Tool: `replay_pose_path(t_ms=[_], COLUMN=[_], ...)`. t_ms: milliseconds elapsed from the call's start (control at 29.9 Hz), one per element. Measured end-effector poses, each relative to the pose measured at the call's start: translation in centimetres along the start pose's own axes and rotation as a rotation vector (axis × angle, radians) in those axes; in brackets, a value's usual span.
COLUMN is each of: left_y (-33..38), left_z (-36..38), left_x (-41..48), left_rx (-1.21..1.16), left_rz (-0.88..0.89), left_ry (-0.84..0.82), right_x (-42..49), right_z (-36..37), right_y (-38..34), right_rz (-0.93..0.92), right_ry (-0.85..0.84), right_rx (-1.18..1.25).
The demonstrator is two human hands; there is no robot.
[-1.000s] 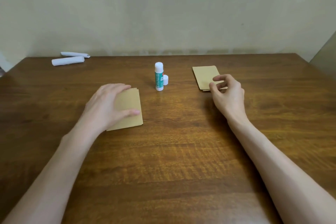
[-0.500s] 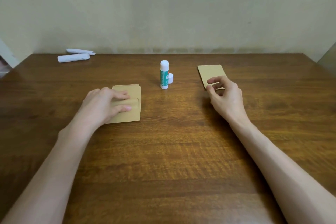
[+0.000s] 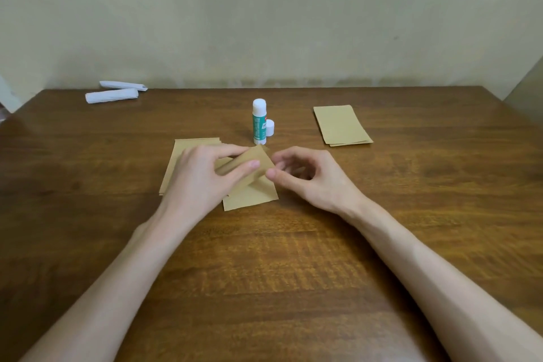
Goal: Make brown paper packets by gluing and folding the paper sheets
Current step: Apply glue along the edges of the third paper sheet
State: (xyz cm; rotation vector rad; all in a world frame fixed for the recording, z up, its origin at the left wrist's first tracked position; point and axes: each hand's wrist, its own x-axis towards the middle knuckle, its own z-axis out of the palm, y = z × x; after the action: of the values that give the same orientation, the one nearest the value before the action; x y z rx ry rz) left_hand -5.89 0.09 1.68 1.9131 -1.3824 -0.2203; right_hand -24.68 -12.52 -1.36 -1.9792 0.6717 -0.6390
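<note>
Shows one table (image 3: 293, 273) bearing two brown paper stacks, left stack (image 3: 194, 144) near centre, right stack (image 3: 340, 125) far right; one upright glue stick (image 3: 259, 122), one cap (image 3: 270, 127) beside it; two white rolls (image 3: 111, 96) far left. One loose sheet (image 3: 249, 197) at the left stack's right edge, long axis near to far, far end curled up. Left hand (image 3: 199, 182) grip pinching that curl; right hand (image 3: 311, 182) grip loosely curled, holding nothing.

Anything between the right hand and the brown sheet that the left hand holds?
Nothing visible. The right hand is just beside the right edge of the brown sheet, thumb tip almost at it; the left hand grips it from the other side. The glue stick stands farther back.
</note>
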Motion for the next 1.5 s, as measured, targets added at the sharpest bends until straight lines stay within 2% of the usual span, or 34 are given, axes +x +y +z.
replay_pose_path(t_ms=[200,301,367,468,534,735,935,1102,1169,1302,1403,1503], left_y=[0.6,0.5,0.1,0.4,0.6,-0.6,-4.9,-5.4,-5.4,-5.8,-6.5,-6.8], left_z=[1.1,1.0,0.8,0.6,0.3,-1.6,-3.5,-4.1,-3.8,-2.8,-2.9,-3.5], left_x=[-0.5,-0.3,0.0,-0.1,-0.1,0.4,1.6,1.7,1.8,1.7,1.8,2.0], left_rx=[-0.052,-0.078,0.083,0.397,0.397,0.346,0.364,0.283,0.27,0.299,0.355,0.285], left_rz=[0.04,0.038,0.028,0.004,0.0,-0.061,-0.113,-0.154,-0.105,-0.042,-0.076,-0.118], left_ry=[-0.066,-0.105,-0.177,-0.392,-0.436,-0.455,-0.426,-0.282,-0.261,-0.417,-0.433,-0.368], right_x=[-0.2,-0.2,-0.4,-0.8,-0.8,-0.3,-0.1,-0.2,-0.3,-0.4,-0.4,-0.3], right_z=[-0.2,-1.5,-2.8,-4.1,-4.3,-4.0,-4.0,-4.8,-5.0,-4.7,-4.3,-4.2], right_y=[-0.2,-0.8,-1.3,-1.3,-1.0,-0.5,-0.1,-0.5,-0.3,0.7,1.2,1.4], right_rz=[-0.009,0.124,0.215,0.289,0.329,0.364,0.339,0.364,0.319,0.19,0.033,-0.061], right_ry=[-0.03,0.046,0.084,0.079,0.078,0.069,0.06,0.029,0.012,0.05,0.062,-0.031], right_rx=[0.003,0.153,0.218,0.17,0.11,-0.002,-0.055,-0.113,-0.269,-0.634,-0.684,-0.631])
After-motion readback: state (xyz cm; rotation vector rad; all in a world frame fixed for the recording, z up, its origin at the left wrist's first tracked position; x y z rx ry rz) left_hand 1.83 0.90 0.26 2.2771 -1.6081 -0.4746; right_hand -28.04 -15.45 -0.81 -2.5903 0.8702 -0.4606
